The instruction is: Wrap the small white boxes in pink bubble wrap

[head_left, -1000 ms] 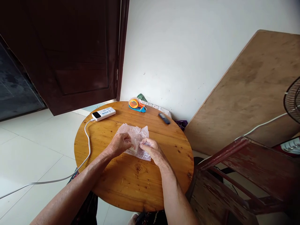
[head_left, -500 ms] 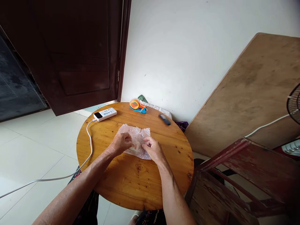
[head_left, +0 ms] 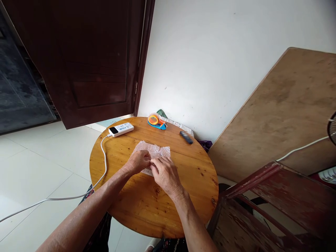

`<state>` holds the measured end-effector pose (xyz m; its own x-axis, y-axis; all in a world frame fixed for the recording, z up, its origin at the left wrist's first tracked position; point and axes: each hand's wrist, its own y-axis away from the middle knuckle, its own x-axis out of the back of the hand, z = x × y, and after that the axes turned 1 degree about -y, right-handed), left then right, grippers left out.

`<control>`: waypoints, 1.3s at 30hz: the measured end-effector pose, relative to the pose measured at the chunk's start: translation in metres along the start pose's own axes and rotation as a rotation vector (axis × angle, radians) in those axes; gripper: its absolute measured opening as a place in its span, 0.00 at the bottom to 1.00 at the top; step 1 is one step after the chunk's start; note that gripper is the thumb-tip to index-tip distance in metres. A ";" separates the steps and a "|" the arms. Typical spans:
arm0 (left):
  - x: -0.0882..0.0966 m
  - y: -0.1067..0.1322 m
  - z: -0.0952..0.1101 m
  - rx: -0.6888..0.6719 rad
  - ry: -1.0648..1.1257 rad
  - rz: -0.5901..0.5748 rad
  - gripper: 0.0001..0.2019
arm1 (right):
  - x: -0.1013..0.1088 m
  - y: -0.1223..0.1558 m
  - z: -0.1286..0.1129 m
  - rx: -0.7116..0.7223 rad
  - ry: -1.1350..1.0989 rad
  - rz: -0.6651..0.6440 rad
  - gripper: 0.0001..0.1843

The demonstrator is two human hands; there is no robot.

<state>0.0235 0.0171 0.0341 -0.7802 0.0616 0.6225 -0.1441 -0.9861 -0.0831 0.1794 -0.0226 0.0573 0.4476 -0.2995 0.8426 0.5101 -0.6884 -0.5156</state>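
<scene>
A piece of clear bubble wrap lies on the round wooden table, its near part covered by my hands. My left hand is over its left side, thumb and fingers closed in a pinch. My right hand lies across the right side, fingers bent and together, their tips meeting the left fingertips. Whatever the fingertips hold is too small or hidden to make out.
An orange and blue tape dispenser stands at the table's back edge. A white device with a cable sits at the left. A blurred dark object lies back right. A wooden chair stands to the right.
My right hand has moved left over the bubble wrap, and its fingertips now meet those of my left hand. The printed piece seen through the wrap is now covered. The view has shifted slightly.
</scene>
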 end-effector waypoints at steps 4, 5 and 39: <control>0.012 0.003 -0.004 -0.033 0.008 -0.010 0.06 | -0.006 0.004 -0.006 -0.084 0.030 -0.084 0.06; 0.017 0.005 -0.006 -0.036 0.000 -0.015 0.08 | -0.006 0.005 -0.006 -0.087 0.032 -0.099 0.06; 0.007 0.026 0.005 0.157 0.405 -0.010 0.09 | 0.002 -0.022 0.000 -0.041 -0.006 -0.353 0.21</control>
<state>0.0170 -0.0091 0.0405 -0.9596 0.0959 0.2645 -0.0828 -0.9948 0.0600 0.1696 -0.0084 0.0704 0.2534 -0.0343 0.9668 0.6044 -0.7747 -0.1859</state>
